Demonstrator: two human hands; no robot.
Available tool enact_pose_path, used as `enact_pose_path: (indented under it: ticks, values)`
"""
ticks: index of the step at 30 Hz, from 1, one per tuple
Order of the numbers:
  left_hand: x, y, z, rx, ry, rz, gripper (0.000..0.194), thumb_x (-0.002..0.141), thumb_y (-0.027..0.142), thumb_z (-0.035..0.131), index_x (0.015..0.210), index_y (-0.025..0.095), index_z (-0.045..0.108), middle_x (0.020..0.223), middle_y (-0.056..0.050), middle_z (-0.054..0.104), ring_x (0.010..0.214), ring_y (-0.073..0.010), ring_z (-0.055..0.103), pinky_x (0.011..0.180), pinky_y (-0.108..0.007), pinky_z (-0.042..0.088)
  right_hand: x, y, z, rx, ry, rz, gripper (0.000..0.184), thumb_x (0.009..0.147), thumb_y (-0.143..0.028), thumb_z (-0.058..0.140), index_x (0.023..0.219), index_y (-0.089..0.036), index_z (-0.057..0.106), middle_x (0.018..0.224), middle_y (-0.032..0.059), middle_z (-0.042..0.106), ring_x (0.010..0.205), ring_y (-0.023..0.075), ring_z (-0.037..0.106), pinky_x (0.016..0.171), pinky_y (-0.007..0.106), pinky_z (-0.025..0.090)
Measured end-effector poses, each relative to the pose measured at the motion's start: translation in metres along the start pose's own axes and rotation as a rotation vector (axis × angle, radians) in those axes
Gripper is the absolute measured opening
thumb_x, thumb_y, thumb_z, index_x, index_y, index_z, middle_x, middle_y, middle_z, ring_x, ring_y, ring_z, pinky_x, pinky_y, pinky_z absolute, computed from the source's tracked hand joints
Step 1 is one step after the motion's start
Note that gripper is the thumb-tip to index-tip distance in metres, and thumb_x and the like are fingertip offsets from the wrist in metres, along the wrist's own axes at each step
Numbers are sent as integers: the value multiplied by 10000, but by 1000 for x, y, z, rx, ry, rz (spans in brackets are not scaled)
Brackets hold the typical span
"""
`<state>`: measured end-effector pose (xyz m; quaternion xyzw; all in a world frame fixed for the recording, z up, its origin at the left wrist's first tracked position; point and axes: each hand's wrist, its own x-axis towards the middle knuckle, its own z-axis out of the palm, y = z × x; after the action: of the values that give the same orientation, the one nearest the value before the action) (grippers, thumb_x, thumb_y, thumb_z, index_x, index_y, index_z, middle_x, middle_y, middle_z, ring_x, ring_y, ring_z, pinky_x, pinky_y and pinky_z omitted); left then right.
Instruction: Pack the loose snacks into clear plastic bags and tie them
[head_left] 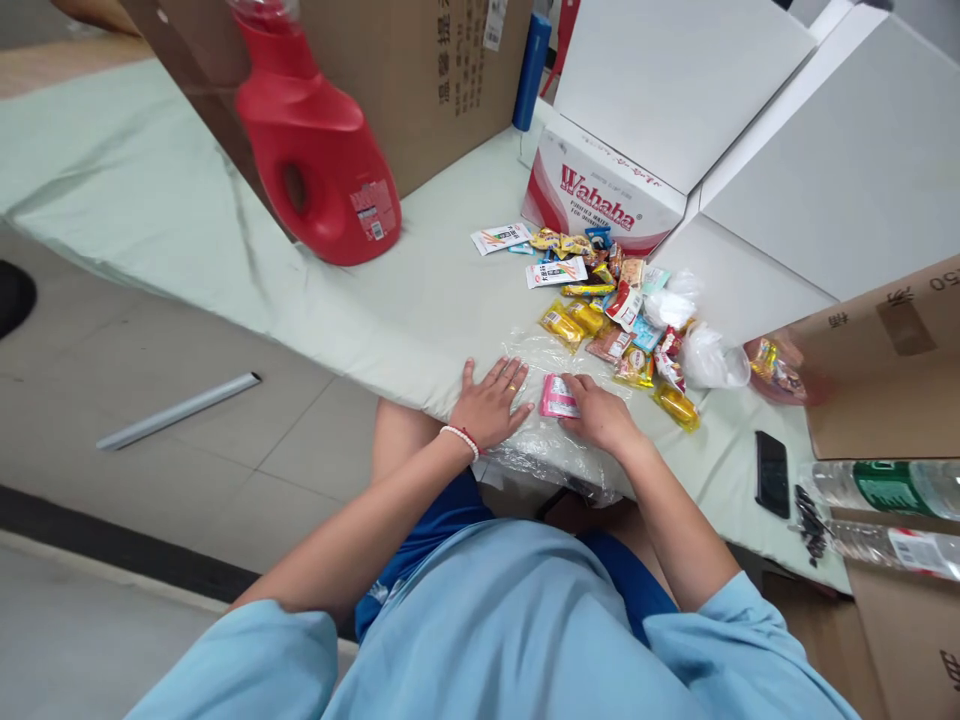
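My left hand (491, 403) lies flat with spread fingers on a clear plastic bag (517, 445) at the table's near edge. A ring and a white beaded bracelet show on it. Just to its right, my right hand (602, 415) has its fingers closed on the right side of a small pink snack packet (556, 397), which rests over the clear plastic. Beyond my right hand spreads a pile of wrapped snacks, among them a yellow packet (676, 407), a brown packet (610, 344) and a white packet (556, 272). White plastic bags (709, 357) sit at the pile's right side.
A red detergent jug (322, 150) stands at the back left before a cardboard box (427, 90). A Wahaha carton (600, 195) is behind the snacks. To the right are a phone (772, 474), a water bottle (832, 484) and another cardboard box (885, 370).
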<state>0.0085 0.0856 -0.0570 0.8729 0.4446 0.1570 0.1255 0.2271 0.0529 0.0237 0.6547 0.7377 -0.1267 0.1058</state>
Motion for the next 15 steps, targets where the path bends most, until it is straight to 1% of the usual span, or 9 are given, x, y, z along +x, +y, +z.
enact_pose_path:
  ticks: [4,6,8,11,15]
  values:
    - [-1,1,0,3,15,-21,674,1030,542,378,1629,237,324,1679,-109,359,1557,-312,327,1262,-692,10,-8,5,-8,-65,-25,45,679,877,-383,682,1492,-218,447,1366,158,597,1070,303,674,796,338,474]
    - [-2,1,0,-1,21,-22,672,1030,547,378,1622,233,338,1681,-111,353,1558,-306,325,1264,-686,6,-11,9,-13,-61,-3,85,680,876,-428,685,1479,-211,457,1320,151,621,1046,304,677,797,338,468]
    - [-2,1,0,-5,22,-15,676,1028,554,381,1620,230,343,1683,-114,349,1561,-306,318,1263,-685,4,-9,11,-18,-36,46,95,716,878,-463,685,1499,-207,437,1319,149,625,1075,311,668,818,340,468]
    - [-3,1,1,-6,24,-16,694,1020,565,394,1630,241,323,1691,-114,332,1568,-323,302,1261,-688,9,0,4,-20,-9,78,57,763,879,-483,688,1532,-212,402,1364,156,607,1115,321,658,845,345,474]
    - [-2,-1,1,-34,15,-27,685,1018,547,411,1631,255,319,1694,-119,325,1565,-327,310,1264,-679,20,17,-13,-11,9,-1,22,766,868,-439,712,1542,-231,413,1393,160,591,1078,319,683,843,358,500]
